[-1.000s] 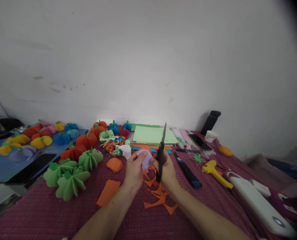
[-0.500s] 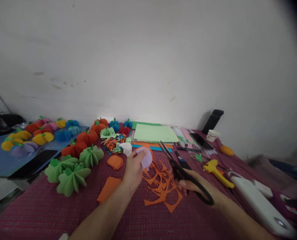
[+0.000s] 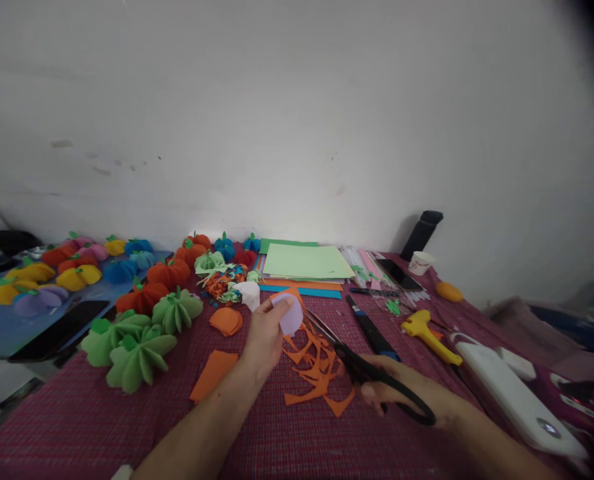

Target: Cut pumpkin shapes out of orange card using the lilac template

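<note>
My left hand (image 3: 265,333) pinches a pale lilac paper circle (image 3: 291,315) and holds it up over the maroon tablecloth (image 3: 127,420). Black-handled scissors (image 3: 361,369) are gripped in my right hand (image 3: 407,393), low over the cloth, with the blades nearly closed and pointing left toward the circle. Orange paper offcuts (image 3: 317,373) lie under and between both hands. A stack of orange paper circles (image 3: 227,321) and an orange rectangle (image 3: 214,375) lie left of my left hand.
Green paper pumpkins (image 3: 137,347) and several coloured ones (image 3: 77,273) fill the left. Coloured paper sheets (image 3: 307,263) lie at the back. A yellow glue gun (image 3: 427,333), a dark pen-like tool (image 3: 371,330), phones (image 3: 57,337), a paper cup (image 3: 421,263) and a white device (image 3: 517,400) lie around.
My right hand has dropped the scissors from upright beside the lilac circle down to the table at the right. The left hand keeps the circle raised.
</note>
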A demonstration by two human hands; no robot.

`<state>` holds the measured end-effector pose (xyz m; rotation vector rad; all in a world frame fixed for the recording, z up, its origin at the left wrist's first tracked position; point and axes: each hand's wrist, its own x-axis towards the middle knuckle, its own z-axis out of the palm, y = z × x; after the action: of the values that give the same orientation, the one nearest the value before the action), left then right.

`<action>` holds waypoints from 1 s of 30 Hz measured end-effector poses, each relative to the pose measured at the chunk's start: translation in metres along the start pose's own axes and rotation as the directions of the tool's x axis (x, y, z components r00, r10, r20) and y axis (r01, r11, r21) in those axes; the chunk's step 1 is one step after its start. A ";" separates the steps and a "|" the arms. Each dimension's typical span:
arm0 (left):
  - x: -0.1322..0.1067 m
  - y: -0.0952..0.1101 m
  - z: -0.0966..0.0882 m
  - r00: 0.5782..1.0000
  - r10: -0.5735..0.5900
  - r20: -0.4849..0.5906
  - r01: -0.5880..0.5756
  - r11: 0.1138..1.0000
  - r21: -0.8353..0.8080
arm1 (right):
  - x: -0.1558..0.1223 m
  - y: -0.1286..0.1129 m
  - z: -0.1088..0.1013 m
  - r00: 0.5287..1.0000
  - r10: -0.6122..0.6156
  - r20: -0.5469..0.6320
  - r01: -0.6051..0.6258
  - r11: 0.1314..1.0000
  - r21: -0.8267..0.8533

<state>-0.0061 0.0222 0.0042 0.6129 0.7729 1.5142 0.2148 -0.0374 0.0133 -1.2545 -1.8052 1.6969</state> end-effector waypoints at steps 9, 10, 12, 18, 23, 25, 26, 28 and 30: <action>0.003 -0.001 -0.002 1.000 0.021 -0.023 -0.021 1.000 0.022 | 0.003 -0.004 -0.001 0.998 -0.049 0.031 0.048 0.998 0.034; 0.003 -0.001 -0.002 1.000 0.023 -0.021 -0.022 0.999 0.025 | 0.003 -0.004 -0.002 0.999 -0.039 0.024 0.039 0.999 0.024; 0.002 -0.001 -0.001 1.000 0.022 -0.015 -0.022 0.999 0.028 | 0.003 -0.003 -0.002 0.999 -0.033 0.021 0.033 0.999 0.010; -0.001 -0.001 0.000 1.000 0.021 -0.003 -0.021 0.999 0.042 | 0.009 -0.002 0.002 0.999 -0.049 0.001 0.049 0.998 0.039; -0.004 -0.003 0.003 1.000 -0.012 0.003 0.011 0.999 0.038 | 0.020 -0.008 0.007 0.995 -0.101 0.017 0.100 0.992 0.072; -0.006 -0.005 0.003 1.000 -0.029 0.004 0.028 0.999 0.029 | 0.025 -0.010 0.009 0.992 -0.124 0.016 0.122 0.989 0.083; -0.006 -0.005 0.004 0.999 -0.038 0.006 0.037 0.999 0.022 | 0.028 -0.011 0.009 0.991 -0.134 0.012 0.132 0.987 0.087; -0.008 -0.006 0.004 0.999 -0.052 0.013 0.052 0.999 0.012 | 0.033 -0.011 0.011 0.989 -0.146 0.005 0.145 0.985 0.094; -0.009 -0.006 0.005 0.998 -0.066 0.013 0.066 0.998 0.005 | 0.037 -0.010 0.012 0.989 -0.146 -0.002 0.145 0.984 0.098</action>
<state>0.0030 0.0137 0.0033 0.5946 0.7789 1.4474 0.1819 -0.0148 0.0085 -1.0519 -1.7478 1.6872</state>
